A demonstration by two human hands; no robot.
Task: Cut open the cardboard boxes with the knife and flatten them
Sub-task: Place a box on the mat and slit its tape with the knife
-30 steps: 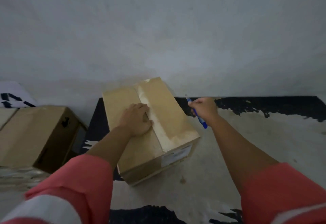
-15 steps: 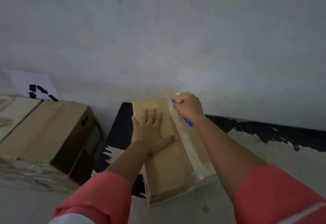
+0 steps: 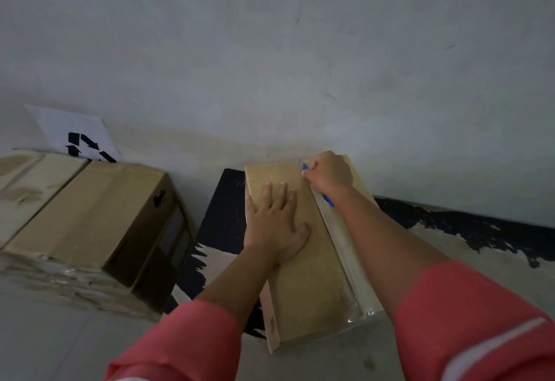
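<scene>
A brown cardboard box sealed with a strip of clear tape along its top seam lies on the floor in front of me. My left hand rests flat on the box top, fingers spread, left of the tape. My right hand is closed around a blue-handled knife at the far end of the taped seam, near the wall. The blade tip is hidden by my fingers.
Two larger cardboard boxes sit side by side at the left on a wrapped stack. A white sheet with a black recycling symbol leans on the grey wall behind them. The floor is pale with black painted patches.
My right hand has brought the knife from beside the box onto the far end of the taped seam. My left hand has flattened on the box top. My head has moved closer.
</scene>
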